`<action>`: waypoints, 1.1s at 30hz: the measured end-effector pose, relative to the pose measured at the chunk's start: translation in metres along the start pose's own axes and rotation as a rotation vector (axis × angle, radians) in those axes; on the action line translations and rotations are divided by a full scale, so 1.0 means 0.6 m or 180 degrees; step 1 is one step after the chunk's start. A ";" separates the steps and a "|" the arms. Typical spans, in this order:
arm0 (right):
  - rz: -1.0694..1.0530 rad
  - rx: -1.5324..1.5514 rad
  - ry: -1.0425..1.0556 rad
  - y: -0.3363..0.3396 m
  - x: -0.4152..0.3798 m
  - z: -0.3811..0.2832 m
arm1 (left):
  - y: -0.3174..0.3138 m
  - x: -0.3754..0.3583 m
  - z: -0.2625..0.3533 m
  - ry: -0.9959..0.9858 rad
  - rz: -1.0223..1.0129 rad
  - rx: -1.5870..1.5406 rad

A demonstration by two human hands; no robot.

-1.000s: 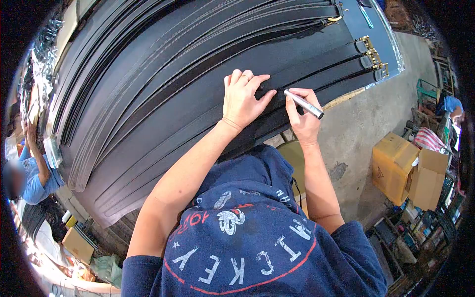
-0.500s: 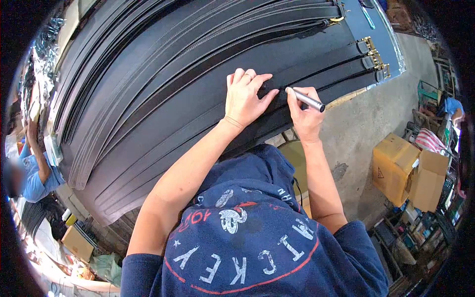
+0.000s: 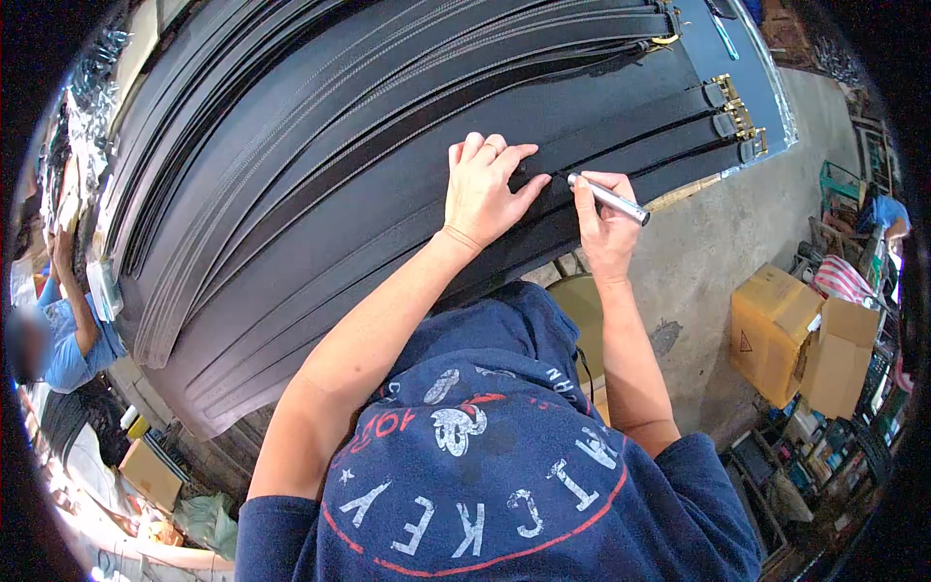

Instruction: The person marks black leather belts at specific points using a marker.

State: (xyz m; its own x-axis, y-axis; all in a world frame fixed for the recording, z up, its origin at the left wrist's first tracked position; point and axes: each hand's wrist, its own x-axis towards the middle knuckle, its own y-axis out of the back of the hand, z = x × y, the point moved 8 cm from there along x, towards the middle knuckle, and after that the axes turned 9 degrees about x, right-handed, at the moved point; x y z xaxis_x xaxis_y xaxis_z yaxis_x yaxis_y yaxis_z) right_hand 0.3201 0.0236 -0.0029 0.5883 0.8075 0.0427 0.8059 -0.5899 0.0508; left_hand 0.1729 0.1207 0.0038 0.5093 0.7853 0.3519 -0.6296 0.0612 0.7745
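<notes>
Black leather belts lie side by side across a dark work surface; the nearest belt (image 3: 621, 155) runs under both hands. My left hand (image 3: 485, 192) rests on the belts, thumb and index finger spread apart and fingertips down on the leather. Just to its right, my right hand (image 3: 608, 233) pinches a silver marker pen (image 3: 619, 201), tip toward the belt edge and back end toward me. Gold-coloured buckles (image 3: 734, 107) sit at the right ends of the belts.
More stitched black belts (image 3: 320, 126) fill the far side of the table. A blue-handled tool (image 3: 725, 39) lies at the far right corner. An open cardboard box (image 3: 776, 330) stands on the concrete floor. At left, a person in a blue shirt (image 3: 85, 339) reaches toward the table.
My right hand and the marker pen have shifted slightly to the right along the belt. The left hand stays nearly in place on the leather.
</notes>
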 end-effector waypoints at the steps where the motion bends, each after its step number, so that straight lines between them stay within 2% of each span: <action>1: 0.0010 -0.0068 0.0047 0.000 0.000 0.001 | -0.001 0.000 0.000 0.0000 -0.0003 0.0001; 11: -0.0122 -0.0703 0.0417 -0.010 0.001 -0.017 | -0.002 -0.001 -0.002 0.0020 0.0010 -0.0004; 15: 0.0175 -0.0293 0.0118 0.010 0.013 -0.010 | 0.000 0.000 -0.001 0.0020 -0.0008 -0.0009; 18: 0.0382 0.0049 0.0137 0.035 0.025 0.000 | 0.001 -0.001 -0.001 0.0014 0.0004 0.0013; 33: 0.0234 -0.0248 0.0280 0.026 0.028 -0.005 | 0.000 0.000 0.000 0.0015 0.0010 0.0010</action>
State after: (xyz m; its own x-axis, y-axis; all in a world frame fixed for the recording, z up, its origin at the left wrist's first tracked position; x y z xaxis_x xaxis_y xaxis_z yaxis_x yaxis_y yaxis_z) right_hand 0.3422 0.0279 0.0017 0.6346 0.7607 0.1365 0.7513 -0.6486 0.1214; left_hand 0.1727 0.1206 0.0039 0.5046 0.7884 0.3519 -0.6293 0.0568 0.7751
